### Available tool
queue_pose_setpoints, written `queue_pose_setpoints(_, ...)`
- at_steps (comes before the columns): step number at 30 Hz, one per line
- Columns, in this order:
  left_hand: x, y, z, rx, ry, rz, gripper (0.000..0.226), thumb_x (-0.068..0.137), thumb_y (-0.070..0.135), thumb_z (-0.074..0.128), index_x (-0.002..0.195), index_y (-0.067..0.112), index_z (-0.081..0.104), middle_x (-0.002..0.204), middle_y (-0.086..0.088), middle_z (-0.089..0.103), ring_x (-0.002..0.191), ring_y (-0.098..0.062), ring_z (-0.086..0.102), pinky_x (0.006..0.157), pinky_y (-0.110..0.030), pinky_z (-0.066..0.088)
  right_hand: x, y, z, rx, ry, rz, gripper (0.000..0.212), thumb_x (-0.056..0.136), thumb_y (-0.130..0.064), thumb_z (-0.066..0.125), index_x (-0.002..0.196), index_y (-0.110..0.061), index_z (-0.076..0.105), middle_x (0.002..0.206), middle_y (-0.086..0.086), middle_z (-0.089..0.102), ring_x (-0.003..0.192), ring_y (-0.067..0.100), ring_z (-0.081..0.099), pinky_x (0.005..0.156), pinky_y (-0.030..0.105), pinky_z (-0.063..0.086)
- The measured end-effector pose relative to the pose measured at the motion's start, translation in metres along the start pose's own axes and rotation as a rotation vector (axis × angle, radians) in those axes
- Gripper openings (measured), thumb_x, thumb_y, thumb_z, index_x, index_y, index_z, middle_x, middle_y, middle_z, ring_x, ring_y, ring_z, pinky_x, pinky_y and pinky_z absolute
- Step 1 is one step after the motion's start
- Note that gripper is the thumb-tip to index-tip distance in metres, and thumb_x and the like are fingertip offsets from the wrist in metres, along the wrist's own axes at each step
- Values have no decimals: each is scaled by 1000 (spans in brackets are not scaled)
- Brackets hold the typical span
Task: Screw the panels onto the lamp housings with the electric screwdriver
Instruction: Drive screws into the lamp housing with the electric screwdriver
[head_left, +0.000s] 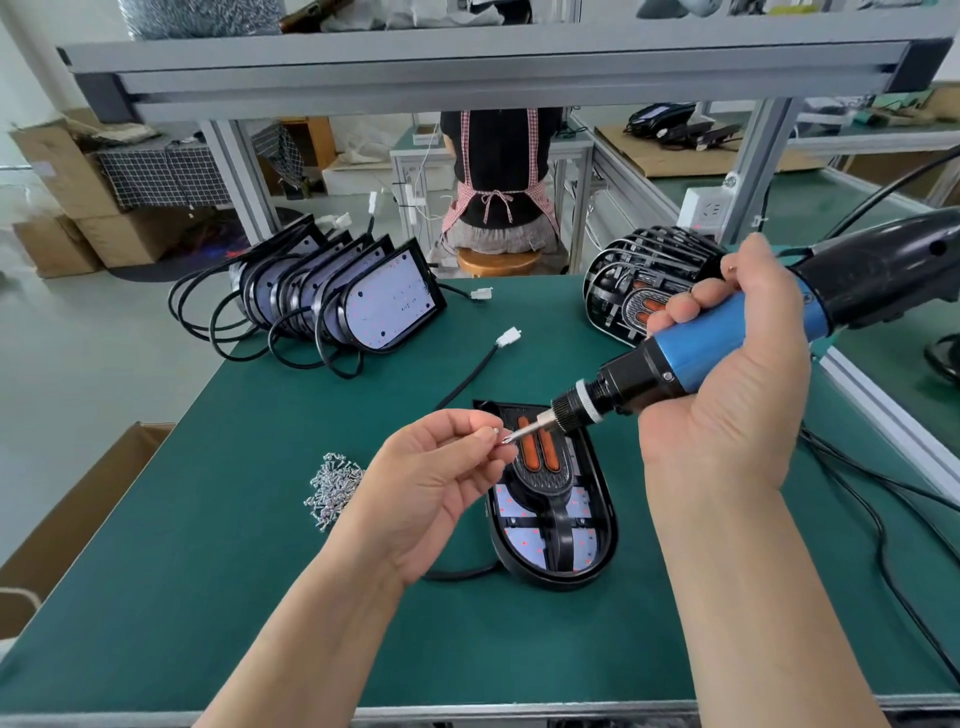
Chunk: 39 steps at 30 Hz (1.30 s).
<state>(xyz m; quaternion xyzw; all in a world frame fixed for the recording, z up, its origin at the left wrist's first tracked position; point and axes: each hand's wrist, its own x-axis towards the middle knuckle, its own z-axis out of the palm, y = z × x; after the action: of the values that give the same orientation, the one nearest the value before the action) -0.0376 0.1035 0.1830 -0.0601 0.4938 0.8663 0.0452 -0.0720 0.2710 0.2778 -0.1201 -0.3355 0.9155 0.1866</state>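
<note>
Left hand (441, 478) pinches a screw (497, 432) between thumb and forefinger, at the bit tip, just over the housing's (609, 535) far end. Right hand (727, 405) wraps the driver (727, 338), its axis slanting down-left toward the housing. Panel (540, 467) sits in the housing. Screw pile (332, 488) left of it.

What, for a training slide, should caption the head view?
The left hand holds a screw to the electric screwdriver, gripped in the right hand above a lamp housing.
</note>
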Motion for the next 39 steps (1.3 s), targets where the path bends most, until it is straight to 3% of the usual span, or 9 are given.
queue_pose_setpoints(2, -1, -1, 1, -19, -8, -17, 9, 74, 2, 67, 74, 6, 75, 77, -10, 69, 69, -16, 70, 62, -20, 57, -1, 0, 0, 7, 13, -2, 26, 101, -21, 60, 79, -14, 47, 65, -3, 45, 49, 11, 41, 50, 23, 40)
queue_pose_setpoints(7, -2, -1, 2, -27, -20, -34, 11, 74, 1, 67, 74, 7, 76, 79, -13, 71, 70, -17, 70, 63, -20, 57, 1, -5, 1, -2, 33, -8, 29, 101, -24, 59, 77, -15, 45, 64, -3, 45, 48, 11, 42, 50, 23, 40)
queue_pose_setpoints(13, -3, 1, 6, -28, -30, -41, 12, 73, 0, 67, 73, 7, 77, 81, -16, 72, 72, -18, 71, 63, -21, 57, -1, -3, 3, 6, 45, -11, 24, 100, -22, 60, 82, -15, 47, 64, -4, 46, 49, 11, 42, 52, 23, 41)
queue_pose_setpoints(16, -3, -2, 8, -53, -9, -32, 10, 73, -1, 66, 74, 4, 75, 81, -17, 72, 71, -19, 71, 63, -21, 58, -2, -3, 4, -17, 33, -4, 16, 102, -23, 58, 101, -12, 47, 67, -4, 45, 52, 11, 41, 53, 22, 41)
queue_pose_setpoints(21, -4, -19, 13, 5, 87, 159, 9, 76, 0, 68, 85, 0, 69, 81, -15, 73, 75, -20, 72, 68, -20, 57, 0, -3, 4, -56, 54, -8, 19, 102, -22, 58, 90, -13, 45, 67, -3, 43, 51, 11, 40, 51, 22, 40)
queue_pose_setpoints(27, -1, -23, 9, 140, 74, 264, 23, 89, -9, 61, 80, 10, 73, 82, -14, 73, 77, -21, 72, 70, -22, 57, 7, 2, 3, -58, 70, -15, 20, 102, -21, 58, 105, -9, 43, 68, -2, 44, 52, 12, 41, 52, 22, 41)
queue_pose_setpoints(32, 7, -16, -4, 278, 12, 264, 25, 85, 10, 72, 109, 17, 71, 94, -16, 76, 88, -21, 74, 77, -22, 57, 18, 6, 2, -15, 44, -40, 20, 101, -20, 60, 104, -9, 44, 68, -2, 46, 51, 12, 42, 52, 23, 42)
queue_pose_setpoints(36, 19, -17, -20, 457, 266, 267, 20, 91, 20, 71, 110, 24, 69, 94, 0, 73, 85, -9, 62, 74, -19, 49, 32, 13, 2, -20, -6, -114, 18, 99, -16, 63, 101, -8, 47, 65, -2, 49, 50, 13, 46, 52, 24, 43)
queue_pose_setpoints(39, 31, -27, -21, 598, 325, 96, 51, 73, 37, 77, 118, 20, 60, 97, 1, 64, 87, -13, 58, 78, -29, 46, 39, 26, 0, 3, -91, -184, 19, 94, -13, 69, 91, -9, 50, 62, -2, 53, 50, 13, 49, 55, 26, 45)
